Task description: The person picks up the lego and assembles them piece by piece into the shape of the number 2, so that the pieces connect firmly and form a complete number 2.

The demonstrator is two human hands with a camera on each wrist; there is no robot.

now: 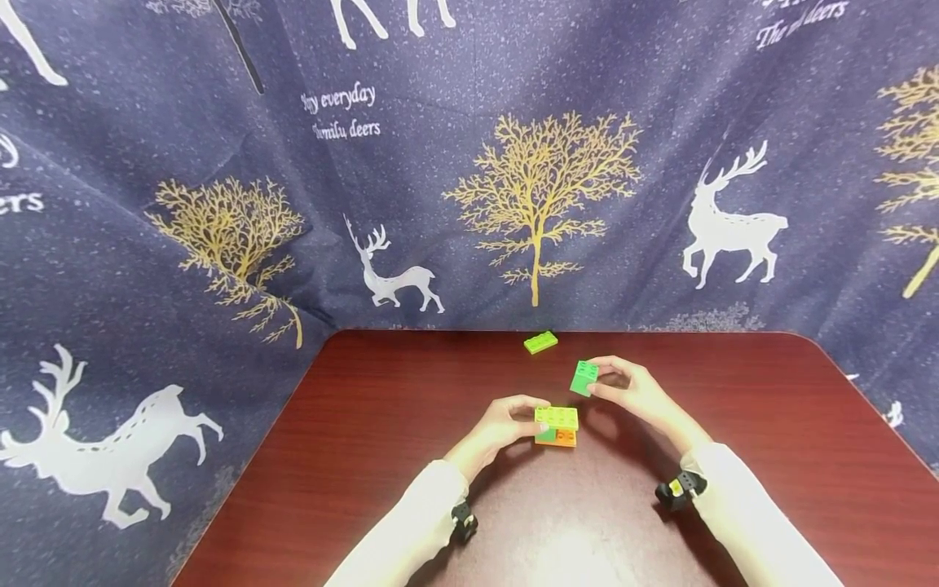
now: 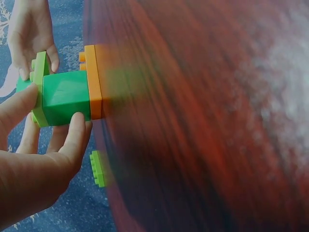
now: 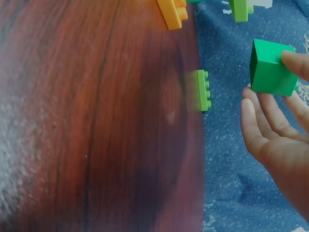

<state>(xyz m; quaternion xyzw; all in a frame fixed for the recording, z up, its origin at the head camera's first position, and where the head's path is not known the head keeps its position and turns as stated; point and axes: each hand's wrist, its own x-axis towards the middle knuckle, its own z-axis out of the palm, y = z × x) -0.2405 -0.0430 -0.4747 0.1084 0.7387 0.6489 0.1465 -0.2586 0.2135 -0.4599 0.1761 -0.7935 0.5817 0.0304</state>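
My left hand (image 1: 511, 420) grips a small stack of toy building bricks from its left side. On top of that stack is a lime-green plate (image 1: 555, 417), under it a green brick (image 2: 66, 96) at the left end, and at the bottom an orange plate (image 2: 94, 82) with bare studs on its right half. Up and to the right, my right hand (image 1: 627, 390) pinches a loose green brick (image 3: 274, 67) between thumb and fingers, studs up in the head view. This brick is held in the air, apart from the stack, its hollow underside partly facing the right wrist camera.
A second lime-green plate (image 1: 540, 342) lies studs up near the far edge of the dark red wooden table (image 1: 411, 367). Behind the table hangs a blue cloth (image 1: 411, 179) printed with deer and trees. Each wrist wears a small black camera (image 1: 681, 489).
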